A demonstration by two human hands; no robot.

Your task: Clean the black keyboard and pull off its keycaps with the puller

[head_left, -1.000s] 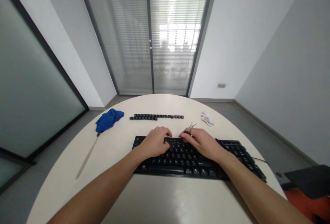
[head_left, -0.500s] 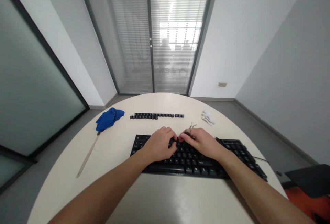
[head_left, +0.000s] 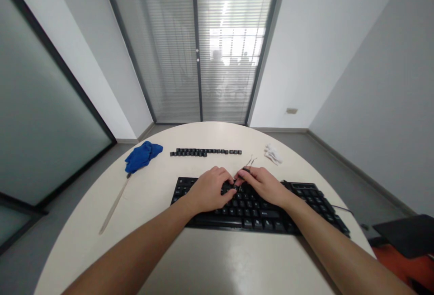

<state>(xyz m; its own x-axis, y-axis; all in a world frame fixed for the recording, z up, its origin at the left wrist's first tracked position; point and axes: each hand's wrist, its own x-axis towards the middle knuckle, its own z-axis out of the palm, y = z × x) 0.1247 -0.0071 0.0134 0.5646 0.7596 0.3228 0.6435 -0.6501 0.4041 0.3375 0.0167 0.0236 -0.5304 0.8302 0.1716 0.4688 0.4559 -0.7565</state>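
Note:
A black keyboard (head_left: 237, 222) lies on the round pale table (head_left: 190, 263), partly hidden under both hands. My left hand (head_left: 212, 189) rests on its upper middle keys, thumb and fingers curled inward around something too small to make out. Close on its right, my right hand (head_left: 264, 185) is closed on a thin wire tool (head_left: 251, 161) with a dark middle, its pale prongs sticking up past the fingers and its lower end among the keys. Several loose black keycaps (head_left: 191, 152) stand in rows beyond the keyboard.
At the left lies a blue cloth (head_left: 142, 155), with a long pale stick (head_left: 113, 209) reaching from it toward me. A crumpled white cloth or glove (head_left: 272, 154) is at the back right. The keyboard's cable runs off at the right, near a dark and orange chair (head_left: 396, 263).
My right hand has tipped the wire tool, so its dark middle sits higher and its prongs point further up. The left hand has barely shifted, its thumb slightly further right.

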